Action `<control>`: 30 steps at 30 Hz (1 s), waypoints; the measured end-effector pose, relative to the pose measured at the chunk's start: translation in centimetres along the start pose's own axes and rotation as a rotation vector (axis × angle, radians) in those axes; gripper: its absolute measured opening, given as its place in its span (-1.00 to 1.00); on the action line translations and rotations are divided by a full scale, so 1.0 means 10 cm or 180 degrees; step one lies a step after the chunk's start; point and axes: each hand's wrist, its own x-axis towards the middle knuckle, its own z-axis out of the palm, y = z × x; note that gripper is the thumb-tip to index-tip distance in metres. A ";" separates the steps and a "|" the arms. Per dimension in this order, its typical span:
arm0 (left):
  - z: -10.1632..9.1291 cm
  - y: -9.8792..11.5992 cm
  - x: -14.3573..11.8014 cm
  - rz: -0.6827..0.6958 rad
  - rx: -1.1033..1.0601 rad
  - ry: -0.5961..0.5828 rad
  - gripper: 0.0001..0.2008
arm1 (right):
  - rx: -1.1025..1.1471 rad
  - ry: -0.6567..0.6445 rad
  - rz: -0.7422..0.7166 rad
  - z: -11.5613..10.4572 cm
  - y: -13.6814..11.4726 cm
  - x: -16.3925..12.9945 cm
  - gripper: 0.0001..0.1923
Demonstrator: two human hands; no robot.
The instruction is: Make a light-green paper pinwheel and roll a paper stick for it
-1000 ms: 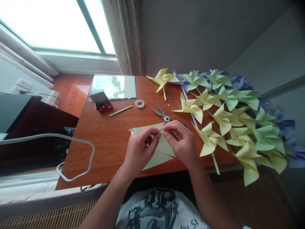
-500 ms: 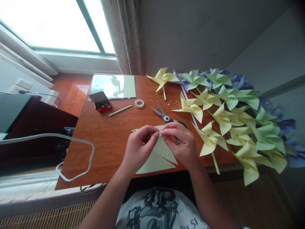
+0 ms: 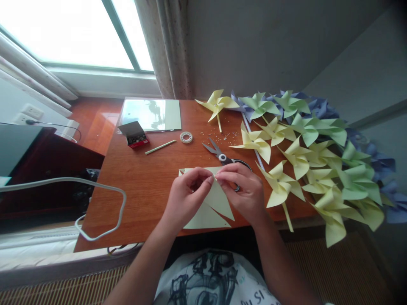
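A pale yellow-green sheet of paper (image 3: 203,216) with slits cut into it lies at the table's front edge, under my hands. My left hand (image 3: 190,190) is closed, thumb and forefinger pinching a bit of the paper. Opposite it, my right hand (image 3: 242,186) pinches the paper too, its fingertips almost touching the left ones. The fingers cover the exact spot they grip. Just behind my right hand lie open scissors (image 3: 216,152) with black handles, partly hidden by it.
Yellow pinwheels (image 3: 254,142), green pinwheels (image 3: 359,182) and blue pinwheels (image 3: 321,108) crowd the right side. Further back are a tape roll (image 3: 186,137), a rolled paper stick (image 3: 160,147), a small open box (image 3: 136,137) and a paper pack (image 3: 151,114). A white cable (image 3: 122,212) crosses the left edge.
The paper has turned slightly and shifted a little under my hands. Both hands stay pinched together in nearly the same place.
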 end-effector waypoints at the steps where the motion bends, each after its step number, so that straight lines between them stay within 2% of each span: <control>1: 0.00 0.01 0.00 -0.0009 -0.0028 -0.0005 -0.82 | -0.0019 -0.0027 -0.0009 -0.01 0.00 0.00 -0.78; 15: 0.00 0.03 0.00 -0.0131 -0.0526 -0.0004 -0.81 | -0.0045 -0.0065 -0.0019 0.00 -0.04 0.00 -0.78; 25: 0.00 0.04 0.00 -0.0107 -0.0436 0.0073 -0.82 | -0.0114 -0.0031 -0.0026 -0.01 -0.07 -0.01 -0.78; 28: 0.00 0.03 -0.01 -0.0071 -0.0341 0.0105 -0.82 | -0.0010 0.0018 0.0219 0.00 -0.09 -0.01 -0.79; 30: 0.00 0.03 -0.01 -0.0035 -0.0277 0.0115 -0.82 | 0.0155 0.0047 0.0585 0.01 -0.10 -0.01 -0.83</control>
